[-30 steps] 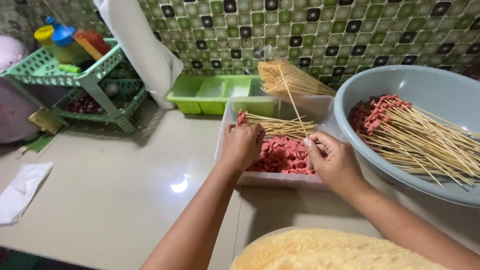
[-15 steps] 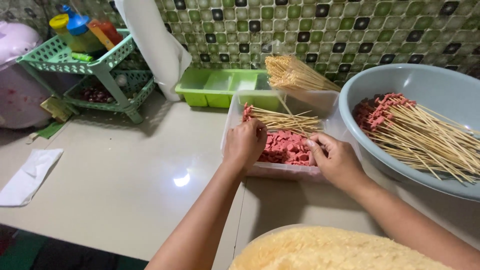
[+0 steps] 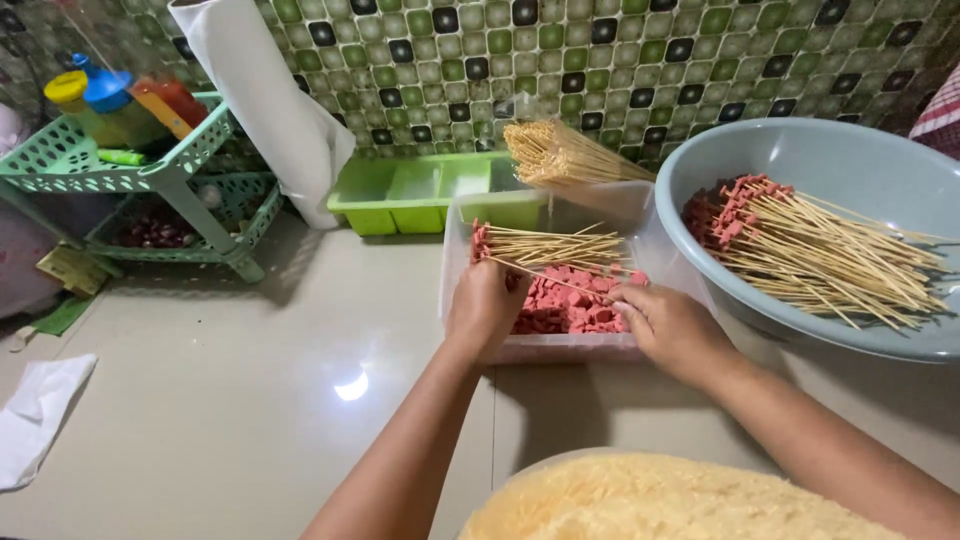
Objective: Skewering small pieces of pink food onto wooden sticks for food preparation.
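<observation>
A thin bamboo skewer (image 3: 560,276) runs between both hands above a clear plastic box (image 3: 560,348) of pink meat pieces (image 3: 565,305). My left hand (image 3: 485,305) pinches the skewer's far left end at the box's near left corner. Its near end is gripped by my right hand (image 3: 670,325) at the box's front right. A bundle of skewers with meat on their tips (image 3: 555,245) lies across the back of the box. Whether a meat piece sits under my left fingers is hidden.
A grey basin (image 3: 800,150) on the right holds several loaded skewers (image 3: 830,255). Bare skewers (image 3: 565,155) stand behind the box, beside a green tray (image 3: 410,190). A green rack (image 3: 100,170), a white roll (image 3: 270,100), a white cloth (image 3: 35,420) and a yellow cloth (image 3: 670,500) surround the tiled floor.
The skewer that stood tilted up from the box one second ago now lies low between my hands. Both hands stayed at the box's front edge; the view shifted slightly.
</observation>
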